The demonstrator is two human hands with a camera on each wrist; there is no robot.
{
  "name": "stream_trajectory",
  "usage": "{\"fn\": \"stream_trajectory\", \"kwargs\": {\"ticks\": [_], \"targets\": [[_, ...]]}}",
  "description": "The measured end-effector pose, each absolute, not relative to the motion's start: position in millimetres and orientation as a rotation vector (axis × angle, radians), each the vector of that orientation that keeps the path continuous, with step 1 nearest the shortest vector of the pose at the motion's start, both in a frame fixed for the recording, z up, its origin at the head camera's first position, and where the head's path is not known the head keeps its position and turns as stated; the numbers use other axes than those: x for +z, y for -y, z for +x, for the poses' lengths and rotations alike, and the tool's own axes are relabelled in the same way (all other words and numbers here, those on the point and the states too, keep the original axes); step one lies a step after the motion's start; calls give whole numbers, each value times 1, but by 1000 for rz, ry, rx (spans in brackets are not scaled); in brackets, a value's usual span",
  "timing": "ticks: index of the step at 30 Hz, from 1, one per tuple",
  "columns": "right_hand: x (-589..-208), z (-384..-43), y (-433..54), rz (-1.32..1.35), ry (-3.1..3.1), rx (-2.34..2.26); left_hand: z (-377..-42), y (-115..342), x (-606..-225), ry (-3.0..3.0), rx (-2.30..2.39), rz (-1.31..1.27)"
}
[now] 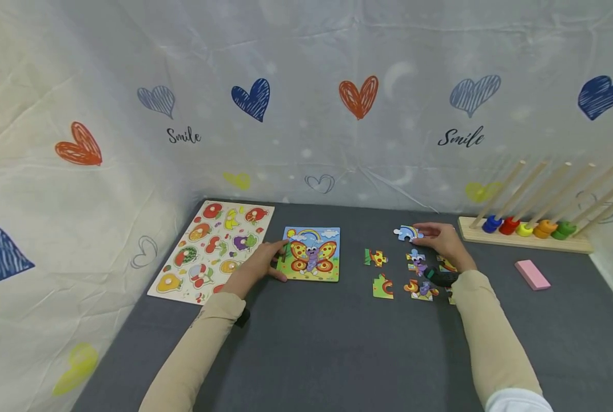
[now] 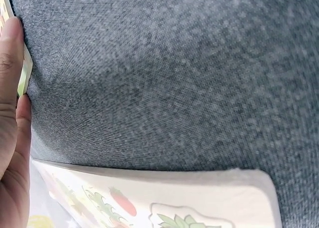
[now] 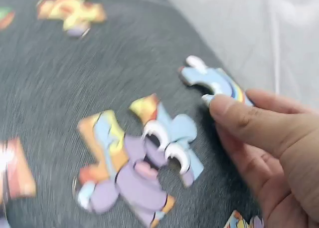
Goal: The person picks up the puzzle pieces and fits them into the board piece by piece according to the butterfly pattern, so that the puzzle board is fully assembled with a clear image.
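Observation:
My left hand (image 1: 261, 260) touches the left edge of a square butterfly puzzle board (image 1: 311, 254); its thumb is by the near left corner, fingertips along the side. In the left wrist view, the thumb and a finger meet the board's edge. My right hand (image 1: 442, 240) pinches a blue rainbow jigsaw piece (image 1: 408, 233) between thumb and fingers at the back of the loose pieces. Close by lies a purple butterfly-face piece (image 3: 144, 163). Loose pieces such as a green one (image 1: 382, 287) lie nearer me; my right wrist partly hides some on the right.
A fruit peg board (image 1: 183, 286) lies at the left, beside my left forearm. At the back right stands a wooden rack (image 1: 522, 237) with upright rods and coloured rings. A pink block (image 1: 532, 274) lies in front of it. A printed curtain hangs behind the dark table.

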State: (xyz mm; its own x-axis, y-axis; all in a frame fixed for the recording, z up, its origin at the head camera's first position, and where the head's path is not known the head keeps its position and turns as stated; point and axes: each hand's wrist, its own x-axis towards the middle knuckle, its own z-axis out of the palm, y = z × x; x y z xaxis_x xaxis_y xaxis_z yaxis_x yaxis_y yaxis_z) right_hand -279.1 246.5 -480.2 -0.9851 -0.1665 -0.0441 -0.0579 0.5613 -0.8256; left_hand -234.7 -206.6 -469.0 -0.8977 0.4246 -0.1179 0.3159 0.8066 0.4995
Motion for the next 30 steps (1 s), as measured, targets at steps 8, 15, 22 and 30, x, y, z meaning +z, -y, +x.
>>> {"fn": "stream_trajectory", "kwargs": {"ticks": [8, 15, 22, 30], "targets": [[-474, -280, -248, 8, -2301, -1706, -233, 206, -468, -2765, 712, 548], [-473, -281, -253, -41, -2138, -1777, -234, 206, -468, -2762, 727, 559], [-476, -282, -249, -200, -2114, -1748, -235, 207, -468, -2773, 714, 562], [-473, -285, -231, -300, -1974, -1814, -233, 205, -467, -2762, 740, 558]]}}
